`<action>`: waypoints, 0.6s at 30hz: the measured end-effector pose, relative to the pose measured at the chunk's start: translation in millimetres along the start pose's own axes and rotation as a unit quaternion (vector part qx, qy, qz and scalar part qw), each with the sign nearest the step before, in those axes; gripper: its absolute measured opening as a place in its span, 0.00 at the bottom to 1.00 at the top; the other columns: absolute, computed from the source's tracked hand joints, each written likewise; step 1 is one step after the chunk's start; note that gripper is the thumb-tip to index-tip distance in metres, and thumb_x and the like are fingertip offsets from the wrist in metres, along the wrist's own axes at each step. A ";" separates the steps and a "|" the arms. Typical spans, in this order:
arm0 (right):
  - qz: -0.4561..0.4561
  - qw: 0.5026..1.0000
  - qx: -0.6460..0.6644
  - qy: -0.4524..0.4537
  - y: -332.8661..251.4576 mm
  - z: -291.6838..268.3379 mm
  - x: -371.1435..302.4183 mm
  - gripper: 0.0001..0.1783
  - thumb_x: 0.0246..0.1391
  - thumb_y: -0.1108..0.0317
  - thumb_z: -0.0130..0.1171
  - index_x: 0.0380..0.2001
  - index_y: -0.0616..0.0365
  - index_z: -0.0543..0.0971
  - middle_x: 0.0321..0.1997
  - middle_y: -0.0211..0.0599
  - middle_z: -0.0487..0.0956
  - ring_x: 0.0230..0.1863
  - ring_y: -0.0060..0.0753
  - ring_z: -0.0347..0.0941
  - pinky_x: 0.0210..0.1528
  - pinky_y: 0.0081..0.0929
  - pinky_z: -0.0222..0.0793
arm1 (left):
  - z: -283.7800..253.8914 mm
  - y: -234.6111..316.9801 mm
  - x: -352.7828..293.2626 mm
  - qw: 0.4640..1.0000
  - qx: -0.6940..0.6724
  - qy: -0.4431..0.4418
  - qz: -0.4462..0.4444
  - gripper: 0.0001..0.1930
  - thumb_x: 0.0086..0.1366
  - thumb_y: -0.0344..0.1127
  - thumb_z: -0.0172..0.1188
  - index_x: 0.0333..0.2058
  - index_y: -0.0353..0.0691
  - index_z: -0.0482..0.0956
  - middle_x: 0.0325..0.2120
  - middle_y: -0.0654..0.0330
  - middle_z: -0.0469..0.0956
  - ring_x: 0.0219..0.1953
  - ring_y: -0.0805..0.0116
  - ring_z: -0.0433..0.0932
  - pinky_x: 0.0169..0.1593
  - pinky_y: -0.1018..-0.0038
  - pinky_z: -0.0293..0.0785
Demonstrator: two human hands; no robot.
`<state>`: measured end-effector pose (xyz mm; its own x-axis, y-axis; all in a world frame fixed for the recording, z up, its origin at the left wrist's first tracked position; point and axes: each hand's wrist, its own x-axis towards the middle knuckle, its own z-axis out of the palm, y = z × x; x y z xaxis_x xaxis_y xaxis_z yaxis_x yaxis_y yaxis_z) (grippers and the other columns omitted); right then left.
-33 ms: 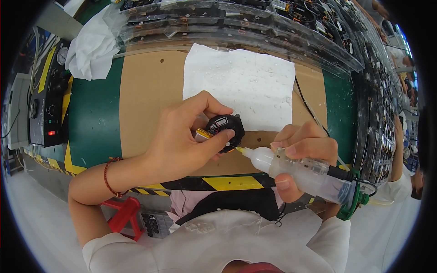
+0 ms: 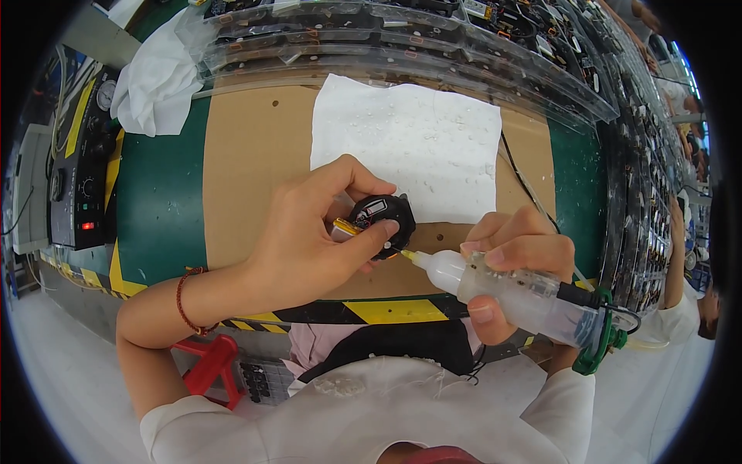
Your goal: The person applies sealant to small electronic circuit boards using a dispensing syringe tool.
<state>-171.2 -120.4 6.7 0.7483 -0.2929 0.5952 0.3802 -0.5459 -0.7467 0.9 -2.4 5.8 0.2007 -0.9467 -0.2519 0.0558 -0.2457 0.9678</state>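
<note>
Between its thumb and fingers my left hand (image 2: 297, 232) grips a round black device housing (image 2: 401, 213), tilted above the cardboard. A small silver battery with yellow tape (image 2: 345, 229) pokes out from the housing's left side, beside my thumb. My right hand (image 2: 529, 246) is wrapped round a clear dispensing syringe (image 2: 514, 292) of whitish content, with a green cap (image 2: 601, 340) at its rear. The syringe's yellow needle tip (image 2: 409, 254) points left at the lower edge of the housing; whether it touches cannot be made out.
White paper (image 2: 410, 131) dotted with small clear blobs lies on a cardboard sheet (image 2: 255, 155) over the green table. Stacked clear trays (image 2: 402, 46) of parts line the back and right. At left stand a black dispenser controller (image 2: 86, 170) and a crumpled white cloth (image 2: 158, 77).
</note>
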 end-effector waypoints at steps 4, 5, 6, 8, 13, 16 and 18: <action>0.002 1.000 -0.007 0.005 -1.2 -1.0 -0.2 0.22 0.38 0.61 0.63 0.32 0.58 0.64 0.21 0.35 0.62 0.17 0.24 0.58 0.23 0.24 0.67 | -0.1 0.3 0.0 1.000 0.003 -0.003 0.004 0.13 0.53 0.20 0.56 0.38 0.31 0.66 0.31 0.56 0.72 0.29 0.75 0.75 0.25 0.84 0.76; 0.005 1.000 -0.009 0.000 -1.0 -1.1 -0.1 0.22 0.38 0.61 0.63 0.32 0.58 0.64 0.21 0.35 0.62 0.17 0.24 0.58 0.22 0.24 0.67 | -0.2 0.0 0.2 1.000 0.003 -0.003 0.003 0.13 0.53 0.20 0.56 0.38 0.31 0.66 0.31 0.56 0.72 0.29 0.75 0.75 0.25 0.84 0.76; 0.005 1.000 -0.009 0.000 -0.4 -0.3 -0.7 0.22 0.38 0.61 0.63 0.32 0.58 0.64 0.21 0.35 0.62 0.17 0.24 0.58 0.22 0.24 0.67 | -0.1 -0.5 0.2 1.000 0.004 -0.002 0.010 0.13 0.53 0.20 0.56 0.38 0.31 0.66 0.31 0.56 0.72 0.29 0.75 0.75 0.25 0.84 0.76; 0.009 1.000 -0.007 0.015 -0.4 2.0 -2.3 0.22 0.38 0.61 0.63 0.32 0.57 0.63 0.21 0.35 0.62 0.18 0.24 0.58 0.24 0.24 0.68 | 0.1 -1.1 -0.1 1.000 0.004 -0.001 0.017 0.13 0.53 0.20 0.56 0.38 0.31 0.66 0.31 0.57 0.72 0.29 0.75 0.75 0.25 0.84 0.76; 0.062 0.998 0.008 -0.015 -11.8 -8.7 -0.5 0.22 0.39 0.61 0.64 0.33 0.54 0.63 0.22 0.34 0.61 0.21 0.26 0.59 0.28 0.28 0.67 | -1.5 -1.2 0.2 1.000 0.022 -0.008 0.019 0.13 0.54 0.20 0.56 0.39 0.31 0.67 0.31 0.58 0.72 0.31 0.75 0.75 0.25 0.84 0.77; 0.029 0.999 0.023 0.018 -6.6 -10.2 1.2 0.22 0.39 0.66 0.64 0.33 0.58 0.63 0.23 0.36 0.63 0.21 0.27 0.61 0.27 0.27 0.68 | 1.9 -8.7 0.9 0.997 0.003 0.027 0.071 0.11 0.52 0.22 0.57 0.36 0.31 0.69 0.26 0.54 0.74 0.22 0.73 0.78 0.20 0.82 0.72; -0.023 0.998 0.029 0.053 -3.0 -8.1 -0.4 0.21 0.38 0.71 0.64 0.33 0.63 0.64 0.23 0.38 0.66 0.21 0.27 0.64 0.25 0.24 0.69 | 1.7 -10.4 1.9 0.996 0.015 0.028 0.079 0.12 0.51 0.23 0.57 0.36 0.31 0.70 0.25 0.54 0.75 0.22 0.73 0.77 0.22 0.82 0.71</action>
<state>-177.0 -125.0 11.1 0.6691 -0.3514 0.6549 0.4464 -0.5145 -0.7321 -1.0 -2.0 -4.7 0.2593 -0.9611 -0.0951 -0.0103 -0.1013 0.9948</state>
